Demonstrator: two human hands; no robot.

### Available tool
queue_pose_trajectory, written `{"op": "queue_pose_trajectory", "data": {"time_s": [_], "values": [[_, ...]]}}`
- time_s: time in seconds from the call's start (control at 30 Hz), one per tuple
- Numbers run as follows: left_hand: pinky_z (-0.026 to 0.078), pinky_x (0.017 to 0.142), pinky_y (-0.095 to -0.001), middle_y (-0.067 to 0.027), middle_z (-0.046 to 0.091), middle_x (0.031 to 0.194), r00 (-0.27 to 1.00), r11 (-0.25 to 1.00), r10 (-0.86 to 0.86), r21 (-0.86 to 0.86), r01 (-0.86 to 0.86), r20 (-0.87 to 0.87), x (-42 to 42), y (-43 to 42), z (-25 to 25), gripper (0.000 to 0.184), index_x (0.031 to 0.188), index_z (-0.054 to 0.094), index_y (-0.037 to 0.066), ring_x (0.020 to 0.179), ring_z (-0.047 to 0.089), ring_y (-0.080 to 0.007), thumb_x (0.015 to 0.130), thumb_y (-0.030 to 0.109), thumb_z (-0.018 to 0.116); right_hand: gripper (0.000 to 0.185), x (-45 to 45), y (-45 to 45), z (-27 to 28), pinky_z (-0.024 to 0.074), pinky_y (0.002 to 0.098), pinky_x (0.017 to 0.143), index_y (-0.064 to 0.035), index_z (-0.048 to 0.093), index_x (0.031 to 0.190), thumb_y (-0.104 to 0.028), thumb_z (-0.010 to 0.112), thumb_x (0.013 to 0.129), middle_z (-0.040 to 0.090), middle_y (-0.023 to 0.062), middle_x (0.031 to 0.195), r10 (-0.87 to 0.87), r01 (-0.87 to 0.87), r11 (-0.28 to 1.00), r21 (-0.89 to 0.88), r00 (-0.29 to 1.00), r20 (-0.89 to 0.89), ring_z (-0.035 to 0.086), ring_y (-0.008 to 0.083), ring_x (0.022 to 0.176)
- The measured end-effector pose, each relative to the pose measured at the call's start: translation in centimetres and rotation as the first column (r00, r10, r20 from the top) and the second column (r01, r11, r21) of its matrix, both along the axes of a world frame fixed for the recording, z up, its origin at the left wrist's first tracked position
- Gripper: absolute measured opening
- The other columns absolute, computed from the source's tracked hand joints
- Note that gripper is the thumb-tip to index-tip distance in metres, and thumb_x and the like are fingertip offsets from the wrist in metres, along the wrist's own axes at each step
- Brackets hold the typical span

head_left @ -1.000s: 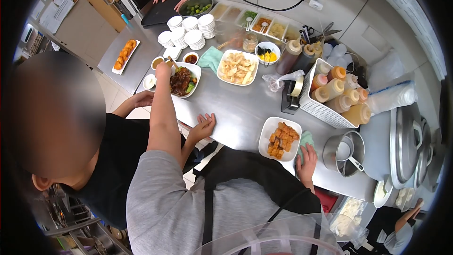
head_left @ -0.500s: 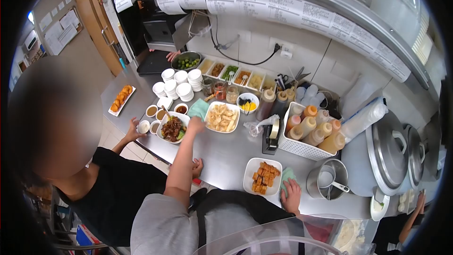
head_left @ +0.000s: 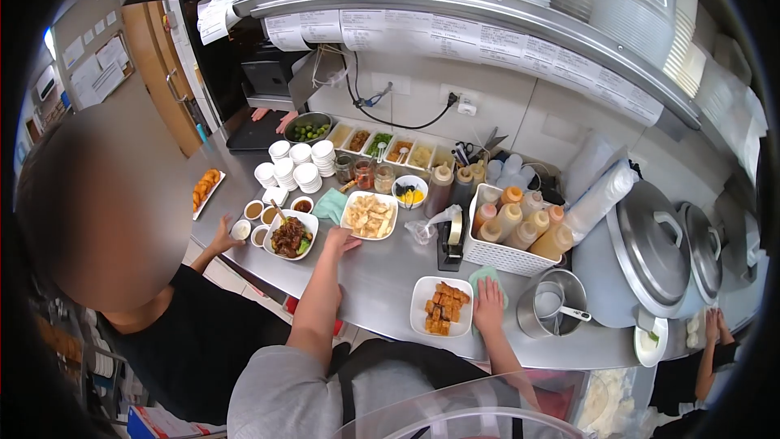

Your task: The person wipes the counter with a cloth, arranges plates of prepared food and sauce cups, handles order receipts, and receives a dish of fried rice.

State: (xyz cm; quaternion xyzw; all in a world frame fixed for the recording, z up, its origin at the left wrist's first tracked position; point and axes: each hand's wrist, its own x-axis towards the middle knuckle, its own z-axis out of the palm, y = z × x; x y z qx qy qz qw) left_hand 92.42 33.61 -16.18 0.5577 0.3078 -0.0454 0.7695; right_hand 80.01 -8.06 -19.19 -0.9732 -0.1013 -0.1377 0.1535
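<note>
My left hand (head_left: pixel 344 241) is at the near-left edge of a square white bowl of dumplings (head_left: pixel 370 216), its fingers stretched out along the rim. Whether they press on the bowl is hard to see. A folded green cloth (head_left: pixel 330 205) lies behind that bowl's left side. My right hand (head_left: pixel 490 307) rests flat, fingers apart, on a second green cloth (head_left: pixel 492 280). Just left of it stands a square white bowl of golden-brown fried pieces (head_left: pixel 444 309). Left of my left hand is a white bowl of dark glazed meat and broccoli (head_left: pixel 291 236).
A co-worker's hand (head_left: pixel 221 237) touches a small sauce cup (head_left: pixel 240 229) at left. Stacked white cups (head_left: pixel 307 176), a tape dispenser (head_left: pixel 452 245), a basket of sauce bottles (head_left: pixel 512 260) and a metal pot (head_left: pixel 554 305) occupy the counter. A steel shelf (head_left: pixel 471 2) overhangs.
My left hand has come from beside the cloth toward the near side of the dumpling bowl. My right hand has slid forward onto its cloth. The camera view has tilted up.
</note>
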Motion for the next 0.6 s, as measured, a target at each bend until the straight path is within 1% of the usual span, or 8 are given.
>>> {"op": "queue_pose_trajectory", "data": {"time_s": [0.1,0.27,0.37,0.43,0.47,0.53,0.57,0.6], "values": [[0.054,0.065,-0.0352,-0.0184,0.056,0.090,1.000,0.999,0.024,-0.028,-0.024,0.002,0.2,-0.5,-0.7,0.027,0.108,0.041,-0.003,0.080,0.059,-0.0262,0.081,0.001,0.043,0.047,-0.5,0.0,0.2,0.0243,0.0454,0.099,-0.0095,0.040,0.124,-0.019,0.050,0.079,0.034,0.0140,0.131,-0.006,0.005,1.000,0.022,1.000,0.016,0.031,0.0322,0.121],[0.055,0.062,-0.0332,-0.0154,0.054,0.093,1.000,1.000,0.025,0.014,-0.025,0.016,-0.2,-0.9,0.2,0.032,0.110,0.037,-0.001,0.076,0.059,-0.0231,0.078,-0.003,0.041,0.043,-4.8,-1.0,-0.1,0.0246,0.0453,0.099,-0.0088,0.042,0.122,-0.012,0.048,0.079,0.036,0.0150,0.130,0.066,-0.066,0.996,0.064,0.998,-0.009,0.033,0.0331,0.120],[0.054,0.062,-0.0331,-0.0148,0.054,0.093,0.997,0.999,0.024,-0.036,-0.022,0.066,-0.2,-0.4,-1.0,0.032,0.109,0.037,0.000,0.077,0.059,-0.0229,0.078,-0.003,0.042,0.043,-7.3,-2.4,0.8,0.0246,0.0456,0.099,-0.0077,0.043,0.121,-0.007,0.047,0.079,0.036,0.0153,0.130,0.110,-0.103,0.988,0.114,0.992,-0.057,0.033,0.0332,0.120],[0.054,0.063,-0.0338,-0.0148,0.054,0.093,0.999,0.999,0.034,-0.026,-0.033,0.034,-0.5,-0.5,-0.9,0.031,0.109,0.037,0.000,0.077,0.059,-0.0232,0.079,-0.001,0.041,0.040,-7.8,-3.3,0.9,0.0253,0.0451,0.098,-0.0061,0.045,0.118,-0.007,0.047,0.078,0.037,0.0170,0.128,-0.003,0.009,0.995,0.099,0.998,-0.061,0.034,0.0336,0.118],[0.053,0.063,-0.0345,-0.0148,0.054,0.092,0.999,0.999,0.041,-0.014,-0.041,0.005,-0.7,-0.6,-0.4,0.030,0.109,0.037,0.000,0.078,0.059,-0.0235,0.080,0.001,0.040,0.040,-7.9,-3.3,0.9,0.0253,0.0451,0.098,-0.0061,0.045,0.118,-0.007,0.047,0.078,0.037,0.0170,0.128,-0.003,0.009,0.995,0.097,0.998,-0.064,0.034,0.0336,0.118],[0.053,0.063,-0.0352,-0.0152,0.055,0.092,0.999,0.998,0.047,-0.050,-0.046,0.022,-0.4,-0.4,-0.6,0.029,0.109,0.038,0.000,0.077,0.059,-0.0243,0.081,0.004,0.039,0.039,-7.6,-3.3,1.3,0.0284,0.0435,0.096,-0.0035,0.047,0.117,-0.007,0.048,0.078,0.042,0.0206,0.121,-0.140,0.141,0.973,0.180,0.990,-0.015,0.037,0.0339,0.115],[0.053,0.063,-0.0359,-0.0157,0.055,0.091,0.998,0.995,0.055,-0.083,-0.051,0.040,-0.3,-0.4,-0.6,0.028,0.109,0.039,0.000,0.077,0.059,-0.0251,0.082,0.006,0.038,0.039,-7.6,-2.8,2.6,0.0284,0.0435,0.096,-0.0035,0.047,0.117,-0.007,0.048,0.078,0.042,0.0206,0.121,-0.143,0.144,0.973,0.179,0.990,-0.020,0.037,0.0339,0.115],[0.053,0.063,-0.0359,-0.0157,0.055,0.091,0.998,0.995,0.052,-0.083,-0.049,0.033,-0.3,-0.3,-0.7,0.028,0.109,0.039,0.000,0.077,0.059,-0.0251,0.082,0.006,0.038,0.037,-7.7,-2.3,4.2,0.0338,0.0421,0.091,-0.0017,0.047,0.116,-0.008,0.048,0.079,0.045,0.0199,0.118,-0.120,0.127,0.967,0.222,0.992,-0.047,0.043,0.0337,0.109]]}}
